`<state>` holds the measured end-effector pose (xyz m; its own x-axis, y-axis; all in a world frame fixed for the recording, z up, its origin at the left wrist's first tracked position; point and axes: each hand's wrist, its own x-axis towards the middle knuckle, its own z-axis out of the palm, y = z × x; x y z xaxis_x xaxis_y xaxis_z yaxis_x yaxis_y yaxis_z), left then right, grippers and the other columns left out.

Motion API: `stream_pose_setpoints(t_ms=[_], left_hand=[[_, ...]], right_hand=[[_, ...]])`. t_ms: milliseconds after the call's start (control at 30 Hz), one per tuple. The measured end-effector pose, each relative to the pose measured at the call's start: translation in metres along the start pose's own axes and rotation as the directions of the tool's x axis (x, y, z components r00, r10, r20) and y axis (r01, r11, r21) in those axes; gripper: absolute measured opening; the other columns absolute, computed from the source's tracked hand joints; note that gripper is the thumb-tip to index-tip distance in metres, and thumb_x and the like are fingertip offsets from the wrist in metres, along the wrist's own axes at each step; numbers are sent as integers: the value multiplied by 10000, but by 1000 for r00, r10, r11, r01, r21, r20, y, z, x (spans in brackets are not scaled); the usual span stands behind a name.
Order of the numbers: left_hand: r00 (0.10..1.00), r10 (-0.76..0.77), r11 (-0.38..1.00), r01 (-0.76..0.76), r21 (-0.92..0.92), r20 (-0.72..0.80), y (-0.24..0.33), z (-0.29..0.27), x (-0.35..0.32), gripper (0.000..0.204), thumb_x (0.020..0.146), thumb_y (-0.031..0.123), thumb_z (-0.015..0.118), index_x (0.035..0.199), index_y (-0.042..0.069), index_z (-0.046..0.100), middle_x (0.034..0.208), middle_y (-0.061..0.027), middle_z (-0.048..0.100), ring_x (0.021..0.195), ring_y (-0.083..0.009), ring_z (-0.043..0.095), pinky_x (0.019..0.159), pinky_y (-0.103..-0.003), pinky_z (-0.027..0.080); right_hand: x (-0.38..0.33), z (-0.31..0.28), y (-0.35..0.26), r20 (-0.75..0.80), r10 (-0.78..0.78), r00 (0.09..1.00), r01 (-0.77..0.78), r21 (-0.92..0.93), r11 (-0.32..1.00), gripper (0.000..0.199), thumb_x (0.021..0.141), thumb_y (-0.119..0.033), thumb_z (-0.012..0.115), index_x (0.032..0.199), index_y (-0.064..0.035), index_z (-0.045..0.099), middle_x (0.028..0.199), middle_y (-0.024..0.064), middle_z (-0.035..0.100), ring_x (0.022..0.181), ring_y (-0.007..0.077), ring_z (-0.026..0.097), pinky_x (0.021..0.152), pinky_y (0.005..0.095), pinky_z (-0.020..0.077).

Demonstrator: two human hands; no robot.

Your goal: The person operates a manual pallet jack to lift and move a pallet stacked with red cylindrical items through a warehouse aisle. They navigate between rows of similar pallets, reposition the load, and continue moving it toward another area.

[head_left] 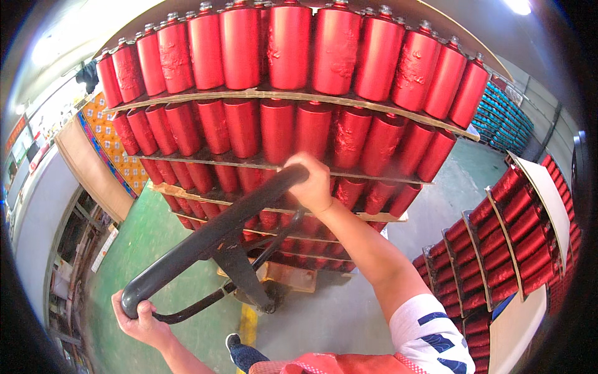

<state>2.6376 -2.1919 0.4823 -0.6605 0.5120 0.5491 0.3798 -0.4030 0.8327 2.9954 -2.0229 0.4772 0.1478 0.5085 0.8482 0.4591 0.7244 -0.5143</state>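
A black pallet jack handle slants across the middle, its bar running from lower left to upper right. At the bar's near left end, my left hand is wrapped round it. My right hand grips the far right end, with that arm stretched forward. Right in front of the handle stands a tall stack of glossy red bottles, in several layers parted by thin brown sheets. The jack's lower part shows dimly near the floor, beside the wooden pallet.
More red bottles stand stacked on the right, with a pale board over them. Teal bottles are piled at the far right. On the left are a white-topped bench and an orange patterned panel. A yellow line crosses the green floor.
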Motion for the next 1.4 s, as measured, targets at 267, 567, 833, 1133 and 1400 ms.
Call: stream_pose_setpoints(t_ms=[267, 567, 833, 1133, 1400], left_hand=[[1000, 26, 999, -25, 36, -13, 1, 18, -20, 448, 704, 318, 770, 942, 8, 550, 714, 6, 475, 537, -68, 411, 467, -215, 304], [998, 70, 997, -69, 41, -10, -23, 39, -12, 264, 779, 142, 730, 956, 30, 570, 689, 18, 474, 546, -64, 424, 487, -209, 318], [978, 155, 977, -132, 165, -137, -59, 43, 3, 176, 867, 176, 684, 936, 35, 605, 637, 33, 459, 529, -54, 407, 492, -217, 316], [987, 152, 988, -152, 12, -51, -114, 50, 44, 143, 847, 132, 694, 874, 33, 594, 639, 39, 476, 512, -36, 418, 459, -216, 315], [973, 202, 972, -213, 97, 108, -164, 116, 132, 432, 625, 268, 907, 846, 50, 607, 705, -21, 581, 652, -107, 529, 622, -275, 465]], right_hand=[[10, 20, 43, 1, -40, 999, 39, 33, 999, 239, 679, -13, 760, 846, -61, 597, 770, 116, 623, 723, 288, 662, 626, 354, 500], [17, 57, 84, -46, -76, 996, 81, 110, 991, 251, 677, -25, 750, 857, -77, 583, 770, 131, 623, 738, 339, 654, 628, 389, 506], [13, 83, 83, -52, -74, 996, 79, 116, 990, 271, 674, -80, 788, 839, -71, 573, 759, 138, 629, 742, 346, 655, 632, 406, 507], [8, 117, 96, -108, -89, 990, 86, -33, 996, 259, 669, -96, 796, 847, -86, 607, 752, 142, 656, 733, 323, 676, 642, 392, 524], [49, 167, 145, -170, -2, 985, -28, -175, 984, 153, 762, -65, 733, 826, -62, 593, 703, 44, 589, 694, 111, 572, 663, 309, 491]])
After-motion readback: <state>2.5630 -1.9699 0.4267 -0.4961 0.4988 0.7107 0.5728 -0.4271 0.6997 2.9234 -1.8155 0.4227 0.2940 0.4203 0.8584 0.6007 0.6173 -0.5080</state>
